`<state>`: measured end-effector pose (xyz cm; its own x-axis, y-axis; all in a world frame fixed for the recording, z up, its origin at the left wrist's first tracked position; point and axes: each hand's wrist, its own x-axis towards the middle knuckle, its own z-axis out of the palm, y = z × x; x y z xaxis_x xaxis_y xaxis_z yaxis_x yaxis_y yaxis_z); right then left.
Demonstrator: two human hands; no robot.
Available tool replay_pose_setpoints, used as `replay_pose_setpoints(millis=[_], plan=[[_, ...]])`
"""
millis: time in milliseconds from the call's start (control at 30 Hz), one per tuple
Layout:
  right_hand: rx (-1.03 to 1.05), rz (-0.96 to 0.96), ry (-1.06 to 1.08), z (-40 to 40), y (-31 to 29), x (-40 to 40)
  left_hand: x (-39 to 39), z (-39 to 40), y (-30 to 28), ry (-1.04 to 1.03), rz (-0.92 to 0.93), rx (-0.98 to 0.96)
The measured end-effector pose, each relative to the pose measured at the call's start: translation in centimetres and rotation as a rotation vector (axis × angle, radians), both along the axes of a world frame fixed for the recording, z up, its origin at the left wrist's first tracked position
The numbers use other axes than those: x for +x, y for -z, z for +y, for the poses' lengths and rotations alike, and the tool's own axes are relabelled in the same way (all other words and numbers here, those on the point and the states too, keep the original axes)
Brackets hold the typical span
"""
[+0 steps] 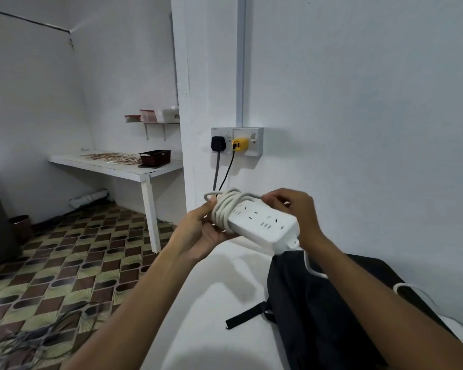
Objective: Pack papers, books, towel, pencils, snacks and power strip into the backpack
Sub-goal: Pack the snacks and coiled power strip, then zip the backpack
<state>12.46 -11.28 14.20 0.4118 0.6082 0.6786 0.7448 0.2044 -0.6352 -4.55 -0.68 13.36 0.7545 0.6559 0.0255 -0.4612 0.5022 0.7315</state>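
Power strip (259, 222) cradled in left hand (201, 233), right hand (292, 206) pinching cord (226, 206), above backpack (332, 303)

Power strip: the power strip (262, 222) is being held in the air between both hands, above the near end of the surface (225, 289), in front of the wall.
Cord: the cord (226, 206) is lying coiled around the strip's left end; its loose length is trailing down to the right, across the backpack (332, 311).
Left hand: the left hand (201, 233) is sitting under the strip's coiled end.
Right hand: the right hand (294, 209) is reaching over the strip's far edge.
Backpack: lying on the surface's right side, against the wall, below the strip.
Wall sockets: the wall sockets (237, 141) are sitting on the wall behind and above the strip.
Side table: the side table (112, 166) is standing far left, beneath the shelf (153, 122).
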Motion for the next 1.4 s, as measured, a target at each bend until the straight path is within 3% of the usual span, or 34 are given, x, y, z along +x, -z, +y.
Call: replay_pose_setpoints(millis=[167, 300, 533, 700, 800, 933, 1067, 1200, 1400], plan=[[-0.076, 0.243, -0.044, 0.3, 3.7, -3.2, 1.4, -1.4, -0.8, -0.245, -0.038, -0.057], [-0.350, 0.049, 0.009, 1.4, 5.0, -4.5, 2.9, -1.9, -0.5, -0.462, 0.068, -0.013], [-0.430, 0.163, -0.062, -0.2, 4.9, -4.4, 4.5, -2.7, 0.0, -0.705, 0.059, 0.197], [-0.494, 0.259, -0.102, -1.8, 3.8, -5.1, 5.1, -2.7, -0.2, -0.857, 0.093, 0.611], [-0.513, 0.059, 0.019, -2.8, 2.9, -5.4, 4.9, -1.9, -0.4, -0.913, 0.110, 0.887], [-0.437, -0.284, 0.220, -4.4, 0.2, -4.7, 4.2, -0.2, -0.5, -0.814, 0.233, 1.058], [-0.214, -0.398, 0.093, -5.2, -2.0, -2.8, 3.0, -0.2, -1.2, -0.477, 0.291, 1.107], [-0.122, -0.235, -0.079, -5.4, -3.5, -0.2, 1.9, -1.3, -1.9, -0.115, 0.267, 0.961], [-0.054, 0.104, -0.321, -4.3, -2.3, 1.4, 1.8, -1.4, -1.8, 0.019, 0.151, 0.420]])
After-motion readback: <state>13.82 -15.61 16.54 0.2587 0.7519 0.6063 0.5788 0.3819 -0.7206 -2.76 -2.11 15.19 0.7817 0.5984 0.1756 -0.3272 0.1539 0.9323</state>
